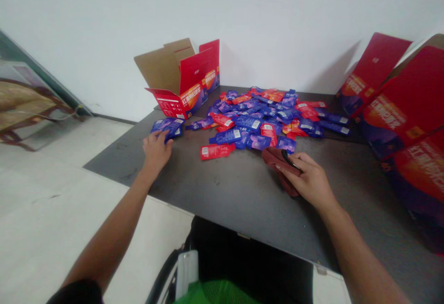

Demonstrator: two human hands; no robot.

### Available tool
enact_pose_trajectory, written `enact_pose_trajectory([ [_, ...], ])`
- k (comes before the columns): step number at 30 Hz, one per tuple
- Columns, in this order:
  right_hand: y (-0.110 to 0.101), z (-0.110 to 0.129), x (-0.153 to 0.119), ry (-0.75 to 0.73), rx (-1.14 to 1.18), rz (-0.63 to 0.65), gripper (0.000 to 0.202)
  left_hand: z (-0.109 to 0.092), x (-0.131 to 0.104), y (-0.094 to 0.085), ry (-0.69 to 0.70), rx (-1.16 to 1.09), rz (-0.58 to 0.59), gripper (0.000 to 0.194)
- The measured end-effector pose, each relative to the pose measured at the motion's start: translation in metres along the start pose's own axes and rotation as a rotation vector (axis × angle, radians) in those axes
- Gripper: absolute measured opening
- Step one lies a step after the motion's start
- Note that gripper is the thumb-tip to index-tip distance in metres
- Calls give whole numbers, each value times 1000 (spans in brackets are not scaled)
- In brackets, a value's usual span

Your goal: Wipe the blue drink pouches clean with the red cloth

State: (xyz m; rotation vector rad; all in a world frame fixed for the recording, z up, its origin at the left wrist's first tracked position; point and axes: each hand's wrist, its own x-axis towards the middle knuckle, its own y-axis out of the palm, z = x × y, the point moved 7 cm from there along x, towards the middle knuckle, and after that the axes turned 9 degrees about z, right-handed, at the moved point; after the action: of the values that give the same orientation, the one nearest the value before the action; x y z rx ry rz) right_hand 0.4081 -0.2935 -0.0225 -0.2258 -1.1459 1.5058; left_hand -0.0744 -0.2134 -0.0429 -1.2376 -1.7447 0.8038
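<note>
At the left of the table, my left hand rests its fingertips on the near edge of a small stack of blue pouches. Its fingers are partly spread, and the pouches lie on the tabletop. My right hand is closed around a folded brown cloth with a dark edge, held at the near side of the pile. Between the hands lies a single red pouch. Behind it spreads a loose heap of blue and red pouches, several overlapping.
An open red carton with raised flaps stands at the back left, near the white wall. More red cartons crowd the right side. The dark table ends close to my body. A wooden chair stands on the left.
</note>
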Motion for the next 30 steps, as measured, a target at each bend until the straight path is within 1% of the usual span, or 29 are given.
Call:
enact_pose_trajectory([
  [2,1,0,0,-5,-2,11,27,-32,-20,7,195,110,-30,42],
  [4,1,0,0,-8,-10,21,26,-66,-38,19,383,135,-2,39],
  [6,1,0,0,-13,-7,22,25,-95,-47,30,503,103,54,36],
  [7,1,1,0,-15,-2,23,25,-109,-47,35,541,76,77,36],
  [9,0,2,1,-13,8,23,24,-133,-37,43,582,30,124,36],
  [11,0,3,1,-11,16,27,22,-155,-18,54,597,33,186,40],
  [14,-1,4,2,-20,30,18,24,-179,10,78,629,102,297,47],
  [17,-2,4,2,-30,34,14,27,-188,25,100,653,146,374,61],
  [18,-3,4,2,-29,33,11,28,-187,28,106,651,161,389,64],
  [20,-4,4,1,-25,33,3,30,-184,28,111,638,187,404,66],
  [22,-4,3,1,-17,41,4,29,-180,26,112,622,213,411,62],
  [25,-4,3,0,-14,50,15,26,-178,22,108,589,255,410,51],
  [28,-4,3,0,-19,41,15,27,-178,22,101,536,278,369,40],
  [30,-5,2,0,-13,33,9,29,-178,24,94,502,274,326,38],
])
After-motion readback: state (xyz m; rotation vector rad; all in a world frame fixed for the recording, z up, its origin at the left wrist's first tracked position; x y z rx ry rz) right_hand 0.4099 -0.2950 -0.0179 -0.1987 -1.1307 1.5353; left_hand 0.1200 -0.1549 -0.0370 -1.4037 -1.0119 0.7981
